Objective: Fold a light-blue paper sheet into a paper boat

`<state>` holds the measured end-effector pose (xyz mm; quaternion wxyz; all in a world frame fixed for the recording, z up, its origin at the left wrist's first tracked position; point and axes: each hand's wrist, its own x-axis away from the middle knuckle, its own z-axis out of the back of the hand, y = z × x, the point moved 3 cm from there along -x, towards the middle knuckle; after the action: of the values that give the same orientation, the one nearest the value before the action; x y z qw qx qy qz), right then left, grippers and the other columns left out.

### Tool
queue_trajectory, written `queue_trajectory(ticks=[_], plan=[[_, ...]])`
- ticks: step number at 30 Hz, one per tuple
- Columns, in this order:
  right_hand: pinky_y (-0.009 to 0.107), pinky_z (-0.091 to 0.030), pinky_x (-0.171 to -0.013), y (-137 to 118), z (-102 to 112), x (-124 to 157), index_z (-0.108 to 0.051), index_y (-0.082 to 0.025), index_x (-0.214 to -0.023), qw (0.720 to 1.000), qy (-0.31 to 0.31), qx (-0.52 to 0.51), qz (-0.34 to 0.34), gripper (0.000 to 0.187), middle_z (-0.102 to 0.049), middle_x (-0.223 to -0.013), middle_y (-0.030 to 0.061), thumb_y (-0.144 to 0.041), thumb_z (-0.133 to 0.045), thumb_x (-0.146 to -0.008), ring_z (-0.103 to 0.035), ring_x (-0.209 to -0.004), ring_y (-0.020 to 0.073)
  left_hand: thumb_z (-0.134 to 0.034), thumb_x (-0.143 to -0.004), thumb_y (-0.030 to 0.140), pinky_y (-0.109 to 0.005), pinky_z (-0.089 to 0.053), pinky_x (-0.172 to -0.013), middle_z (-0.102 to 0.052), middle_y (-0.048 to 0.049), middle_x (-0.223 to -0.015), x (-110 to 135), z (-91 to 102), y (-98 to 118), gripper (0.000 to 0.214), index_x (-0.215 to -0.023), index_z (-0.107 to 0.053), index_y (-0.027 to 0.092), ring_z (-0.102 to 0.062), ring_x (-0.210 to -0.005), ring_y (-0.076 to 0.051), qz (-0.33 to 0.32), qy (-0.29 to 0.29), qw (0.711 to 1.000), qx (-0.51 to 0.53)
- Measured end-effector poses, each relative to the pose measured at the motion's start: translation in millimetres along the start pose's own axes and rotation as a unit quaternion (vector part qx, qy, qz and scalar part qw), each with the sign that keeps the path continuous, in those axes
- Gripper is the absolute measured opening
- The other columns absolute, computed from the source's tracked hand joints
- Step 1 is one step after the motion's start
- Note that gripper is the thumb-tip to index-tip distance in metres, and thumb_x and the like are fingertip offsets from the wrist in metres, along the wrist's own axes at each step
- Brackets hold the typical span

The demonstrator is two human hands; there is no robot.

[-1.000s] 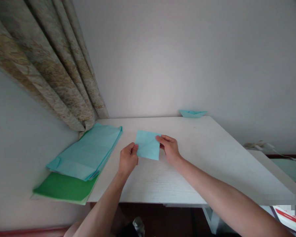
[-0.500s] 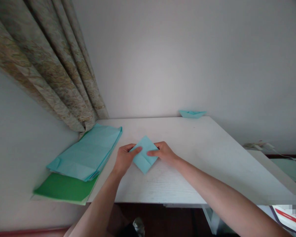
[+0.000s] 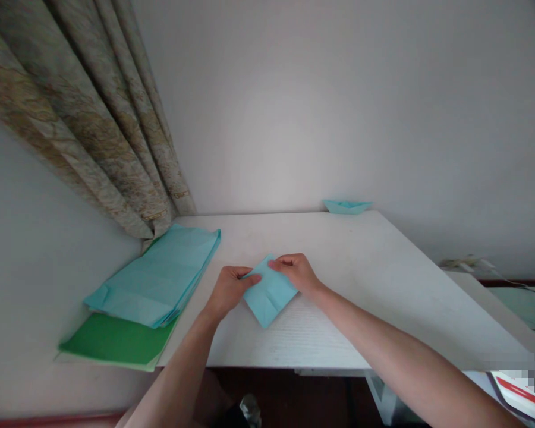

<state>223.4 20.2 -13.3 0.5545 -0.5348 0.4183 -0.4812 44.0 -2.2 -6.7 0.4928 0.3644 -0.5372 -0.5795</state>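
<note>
A small folded light-blue paper [image 3: 270, 296] lies as a diamond on the white table [image 3: 361, 279], near its front middle. My left hand [image 3: 229, 289] pinches the paper's left corner, fingers closed on it. My right hand [image 3: 295, 273] grips the top corner from the right, fingers curled over the edge. Both forearms reach in from the bottom of the view.
A stack of light-blue sheets [image 3: 160, 276] lies on green sheets [image 3: 111, 340] at the table's left edge, overhanging it. A finished blue paper boat [image 3: 348, 206] sits at the back against the wall. A patterned curtain [image 3: 84, 119] hangs at the left.
The paper was held up as a square above the table, then came down and turned into a diamond. Both hands now press it on the tabletop, slightly nearer to me.
</note>
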Motion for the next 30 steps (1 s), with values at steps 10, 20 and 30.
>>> queue_trajectory(ticks=[10,20,30], plan=[[0.025,-0.032,-0.050,-8,-1,2,-0.067,-0.016,-0.062,0.999,-0.005,0.012,0.050,0.031,-0.056,-0.054,-0.0019,-0.047,-0.069,-0.068,-0.043,-0.049,0.0098,-0.066,-0.067,0.037,-0.022,-0.032,-0.046,-0.057,0.0014,-0.050,6,-6.2,4,0.025,-0.064,-0.072,0.013,-0.046,-0.045,-0.012,0.004,-0.037,0.999,-0.032],[0.024,-0.031,-0.047,3,0,-4,-0.062,-0.017,-0.062,0.999,-0.003,0.025,0.020,0.032,-0.057,-0.055,-0.0015,-0.048,-0.071,-0.065,-0.045,-0.048,0.0102,-0.064,-0.070,0.037,-0.022,-0.040,-0.052,-0.065,-0.0007,-0.064,0,-0.3,1,0.026,-0.077,-0.073,0.014,-0.055,-0.056,-0.014,-0.046,0.143,0.988,-0.032],[0.025,-0.040,-0.053,-3,6,-2,-0.065,-0.016,-0.068,0.998,0.059,-0.001,0.022,0.026,-0.065,-0.065,0.0016,-0.038,-0.078,-0.059,-0.055,-0.055,0.0130,-0.072,-0.064,0.040,-0.026,-0.048,-0.045,-0.066,-0.0059,-0.059,3,-6.3,-3,0.028,-0.071,-0.070,0.013,-0.062,-0.052,-0.019,0.051,-0.014,0.998,0.034]])
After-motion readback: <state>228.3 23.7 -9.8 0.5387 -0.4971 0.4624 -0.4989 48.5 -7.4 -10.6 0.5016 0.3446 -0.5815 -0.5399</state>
